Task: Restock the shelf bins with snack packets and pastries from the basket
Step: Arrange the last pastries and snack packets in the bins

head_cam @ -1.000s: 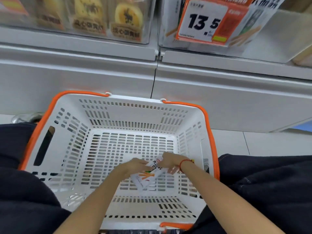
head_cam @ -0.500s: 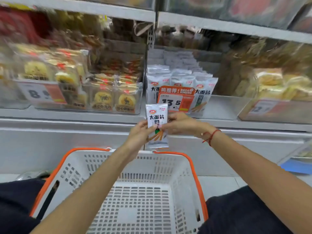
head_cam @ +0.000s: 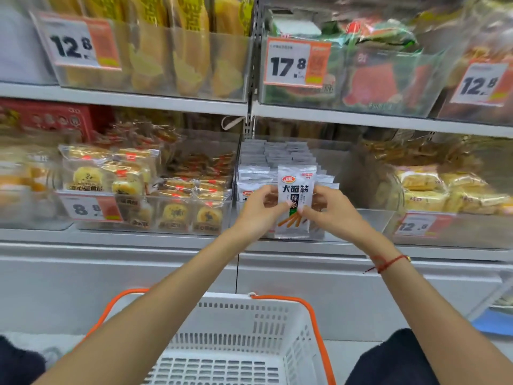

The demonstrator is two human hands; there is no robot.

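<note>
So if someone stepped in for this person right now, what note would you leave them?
Left hand and right hand: both pinch one silver snack packet, held upright in front of the clear bin of matching packets.
Basket: on the floor below; the part in view shows no stock.
Done: packet brought up to the shelf.
Left: set it into the bin's front row, then check the basket for more.

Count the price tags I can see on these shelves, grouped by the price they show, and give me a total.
12.8 tags: 3
17.8 tag: 1
Tag starting with 8, rest blurred: 1
Total: 5
</note>
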